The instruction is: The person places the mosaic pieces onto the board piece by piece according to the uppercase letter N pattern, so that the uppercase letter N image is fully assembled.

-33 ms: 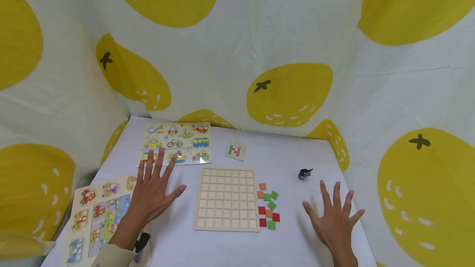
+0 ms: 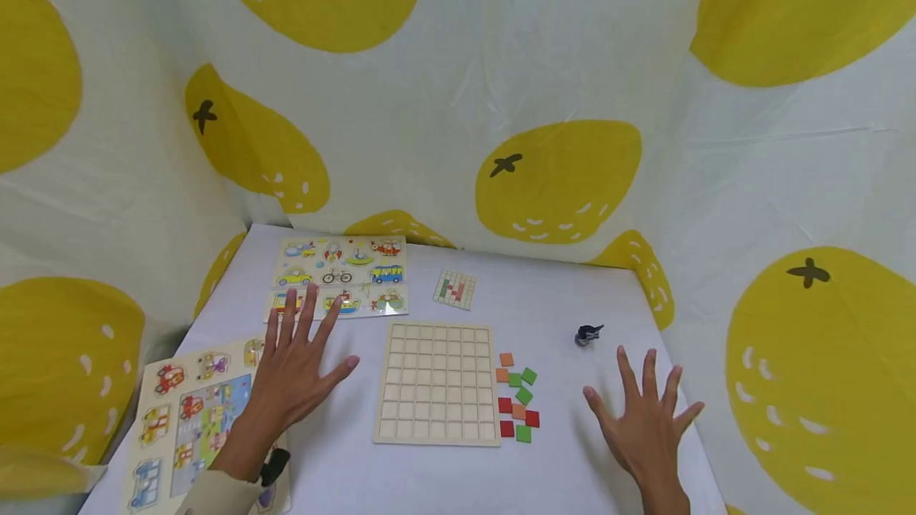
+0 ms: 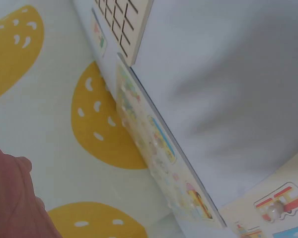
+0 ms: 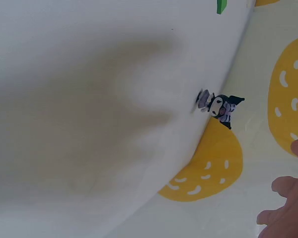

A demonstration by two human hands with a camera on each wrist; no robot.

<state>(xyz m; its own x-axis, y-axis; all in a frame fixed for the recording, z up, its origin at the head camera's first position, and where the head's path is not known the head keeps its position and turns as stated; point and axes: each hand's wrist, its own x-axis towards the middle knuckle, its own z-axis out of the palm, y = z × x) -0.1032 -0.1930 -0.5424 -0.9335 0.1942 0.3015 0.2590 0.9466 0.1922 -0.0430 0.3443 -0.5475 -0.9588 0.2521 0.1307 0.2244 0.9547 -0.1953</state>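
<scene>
My left hand [image 2: 295, 376] is held over the left part of the table, its fingers spread and straight, nothing in them. Beneath and beside it lies a wooden vehicle puzzle board [image 2: 159, 404]. On the right, my right hand [image 2: 646, 427] also has its fingers spread and holds nothing; its shadow falls on the table. A wooden grid board [image 2: 438, 385] with bare square cells lies between the hands. Along its right edge are scattered several small square tiles in green [image 2: 524, 395], red [image 2: 506, 428] and orange [image 2: 506, 359]. In the right wrist view, a small dark figurine [image 4: 219, 105] stands beyond the right hand.
A second vehicle puzzle board [image 2: 336, 276] lies at the back left. Right of it is a small pattern card [image 2: 454, 289] with green and red squares. The white table [image 2: 551, 292] is enclosed by a fabric curtain [image 2: 444, 86] with yellow fruit prints.
</scene>
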